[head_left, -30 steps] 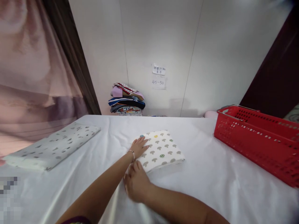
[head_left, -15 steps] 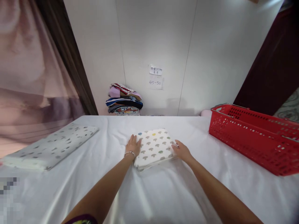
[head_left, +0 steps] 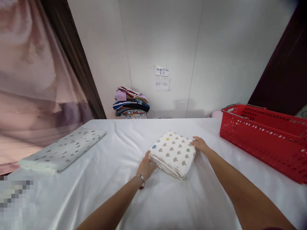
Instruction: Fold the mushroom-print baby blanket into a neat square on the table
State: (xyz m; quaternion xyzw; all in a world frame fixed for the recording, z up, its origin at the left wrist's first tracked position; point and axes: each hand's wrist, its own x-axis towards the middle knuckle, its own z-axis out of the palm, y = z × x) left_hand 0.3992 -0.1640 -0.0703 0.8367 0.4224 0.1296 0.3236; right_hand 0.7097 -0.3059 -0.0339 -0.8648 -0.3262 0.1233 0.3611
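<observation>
A folded white cloth point(head_left: 173, 150) printed with grey, blue, yellow and green mushrooms lies turned at an angle on the white-covered table. At its left corner, my left hand point(head_left: 146, 165) grips the folded layers, thumb on top and the fingertips hidden beneath. My right hand point(head_left: 199, 144) is closed on the far right corner, fingers partly out of sight behind the edge. A bracelet point(head_left: 141, 179) circles my left wrist.
Farther left lies another folded white cloth point(head_left: 69, 148) with grey marks. A red plastic basket point(head_left: 259, 140) stands on the right. Behind the table edge rises a stack of folded fabrics point(head_left: 131, 103) against the wall, near paper labels point(head_left: 162, 84).
The mushroom-print cloth has rotated clockwise and shifted right. My left hand has come nearer along its left side to grip the corner; my right hand has moved farther away to the far right corner.
</observation>
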